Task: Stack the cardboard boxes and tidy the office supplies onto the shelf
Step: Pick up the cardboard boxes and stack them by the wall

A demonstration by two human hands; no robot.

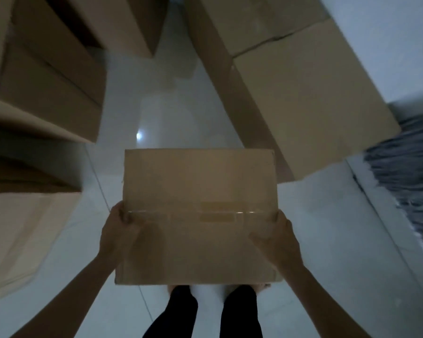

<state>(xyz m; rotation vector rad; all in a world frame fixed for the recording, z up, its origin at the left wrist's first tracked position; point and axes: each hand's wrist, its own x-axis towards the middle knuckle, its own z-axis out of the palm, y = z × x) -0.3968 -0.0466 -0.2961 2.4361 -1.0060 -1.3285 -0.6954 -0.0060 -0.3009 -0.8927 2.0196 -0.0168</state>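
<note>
Head view: both hands, left hand point(119, 230) and right hand point(277, 236), clamp the taped cardboard box point(198, 215) at its sides, above the floor point(164, 113). Best kept level, squared onto the right stack point(310, 98).

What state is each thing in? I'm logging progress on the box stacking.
Held box: taped shut, off the floor.
Left hand: gripping its left edge.
Right hand: gripping its right edge.
Right boxes: closed.
Left boxes: too blurred to tell.
Mop: resting at the right.
</note>
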